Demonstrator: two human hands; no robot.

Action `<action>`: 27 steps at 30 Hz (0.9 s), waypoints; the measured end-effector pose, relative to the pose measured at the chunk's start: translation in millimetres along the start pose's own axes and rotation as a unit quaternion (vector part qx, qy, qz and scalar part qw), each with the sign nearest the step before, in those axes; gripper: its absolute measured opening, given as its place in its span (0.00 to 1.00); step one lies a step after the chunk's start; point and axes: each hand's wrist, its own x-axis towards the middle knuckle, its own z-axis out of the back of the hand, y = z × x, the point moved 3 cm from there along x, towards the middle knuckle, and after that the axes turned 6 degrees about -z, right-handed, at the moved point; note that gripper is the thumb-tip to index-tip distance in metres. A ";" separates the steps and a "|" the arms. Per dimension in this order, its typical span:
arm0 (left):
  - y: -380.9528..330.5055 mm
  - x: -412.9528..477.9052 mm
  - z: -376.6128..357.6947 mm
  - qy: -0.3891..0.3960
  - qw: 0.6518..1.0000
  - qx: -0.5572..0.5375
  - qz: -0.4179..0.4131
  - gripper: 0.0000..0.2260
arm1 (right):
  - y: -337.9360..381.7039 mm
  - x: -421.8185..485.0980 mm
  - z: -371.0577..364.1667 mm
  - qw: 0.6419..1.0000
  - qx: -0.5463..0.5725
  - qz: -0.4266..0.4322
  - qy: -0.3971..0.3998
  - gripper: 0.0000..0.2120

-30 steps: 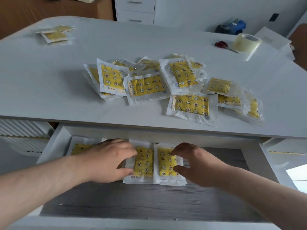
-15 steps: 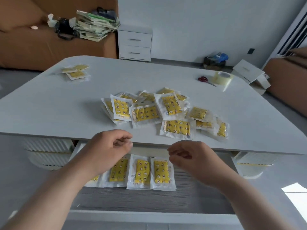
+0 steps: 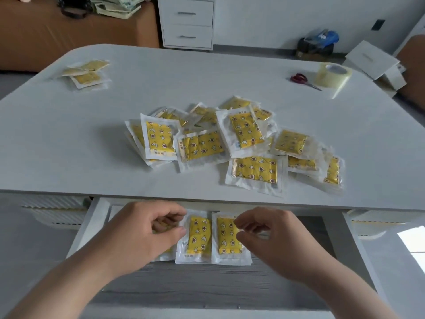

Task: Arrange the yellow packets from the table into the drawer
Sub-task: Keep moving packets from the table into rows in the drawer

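A loose pile of yellow packets (image 3: 232,143) in clear wrappers lies in the middle of the white table (image 3: 69,139). Below the table's front edge the drawer (image 3: 184,286) stands pulled out, with a row of yellow packets (image 3: 199,236) lying side by side at its back. My left hand (image 3: 142,231) hovers over the left packets of that row, fingers loosely curled, holding nothing. My right hand (image 3: 271,236) hovers over the row's right end, fingers also loosely curled and empty. The leftmost packets in the drawer are hidden under my left hand.
A few more yellow packets (image 3: 87,73) lie at the table's far left. Red-handled scissors (image 3: 301,79) and a roll of clear tape (image 3: 333,74) sit at the far right. A white drawer cabinet (image 3: 187,21) and a brown sofa (image 3: 46,35) stand behind.
Both hands have lifted off the packets in the drawer and now hover just above them with curled fingers. The view has tilted up and then back down a little.
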 end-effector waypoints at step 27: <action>-271.3 -39.9 293.5 0.009 0.989 -0.094 0.111 0.05 | 321.7 -120.2 238.2 0.992 0.087 -0.086 -0.018 0.13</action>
